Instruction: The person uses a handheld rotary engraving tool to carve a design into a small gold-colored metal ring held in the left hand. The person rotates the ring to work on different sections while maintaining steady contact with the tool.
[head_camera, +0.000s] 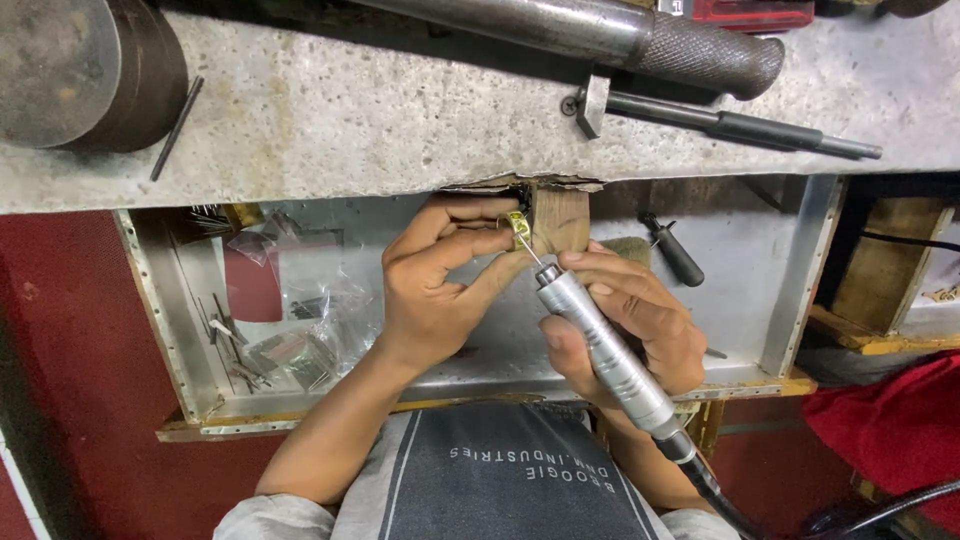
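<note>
My left hand (440, 275) pinches a small gold ring (518, 228) against a wooden bench peg (560, 220) that sticks out from the workbench edge. My right hand (625, 320) grips a silver rotary handpiece (600, 345) like a pen. Its thin bit touches the ring from below right. A black flexible shaft runs from the handpiece down to the lower right.
A metal catch tray (190, 330) under the bench holds plastic bags, small tools and scraps at its left. A black-handled tool (675, 250) lies in the tray at right. On the grey benchtop (380, 110) rest a steel mandrel (640, 40), a round steel block (80, 70) and a thin rod.
</note>
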